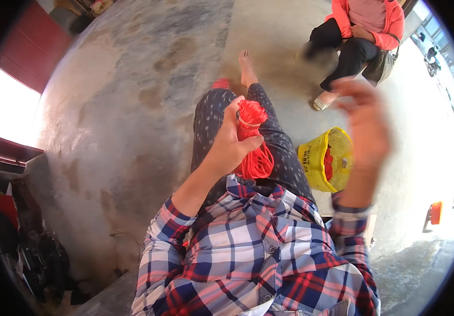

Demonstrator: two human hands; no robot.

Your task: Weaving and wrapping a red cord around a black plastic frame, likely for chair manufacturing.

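Observation:
My left hand (230, 142) is closed around the top of a bundle of bright orange-red cord (254, 138), whose loops hang down over my lap. My right hand (365, 122) is raised to the right, blurred by motion, with fingers apart and nothing visible in it. I sit with dark dotted trousers (279, 142) stretched out over a concrete floor and wear a plaid shirt (258, 253).
A yellow bucket (314, 158) holding red material stands on the floor beside my right leg. Another person in an orange jacket (390, 23) sits at the upper right. Dark clutter (37, 258) lies at the lower left. A small orange object (435, 212) sits at the right.

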